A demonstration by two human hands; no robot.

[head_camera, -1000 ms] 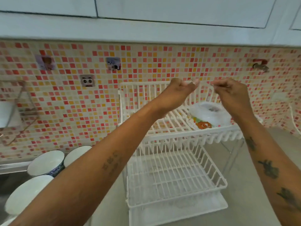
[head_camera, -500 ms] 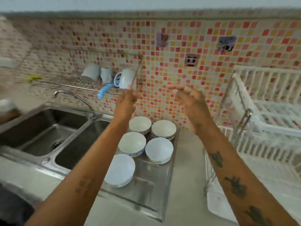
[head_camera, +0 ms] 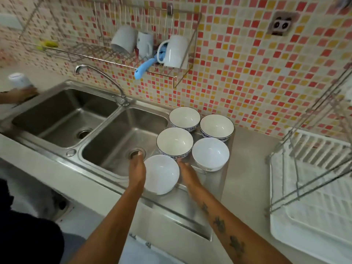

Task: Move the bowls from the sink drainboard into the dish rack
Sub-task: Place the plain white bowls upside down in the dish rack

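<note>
Five bowls sit on the steel drainboard [head_camera: 192,202], right of the double sink [head_camera: 106,130], and I'm on the nearest bowl [head_camera: 161,174], plain white, at the front edge of the cluster. My left hand [head_camera: 136,169] is flat against its left side, fingers [head_camera: 137,158] stretched straight and together, reaching over the sink basin. My right hand [head_camera: 187,175] is on the bowl's right side, fingers [head_camera: 182,164] also extended, pressed close to the rim. Both hands are spread flat, cupping the bowl between them; I can't tell whether it is off the steel.

Behind it, a blue-patterned bowl [head_camera: 174,142] and a white bowl [head_camera: 210,154] sit side by side, then two more patterned bowls [head_camera: 184,117] [head_camera: 216,127] up against the tiled wall [head_camera: 247,73].

Off to the right, well apart from the bowls, the white dish rack [head_camera: 312,197] stands on the counter [head_camera: 245,183] with its metal frame. Above the sink, mugs [head_camera: 175,51] hang in a wire wall shelf [head_camera: 91,52]. Far left, another person's hand holds a white cup [head_camera: 19,80].
</note>
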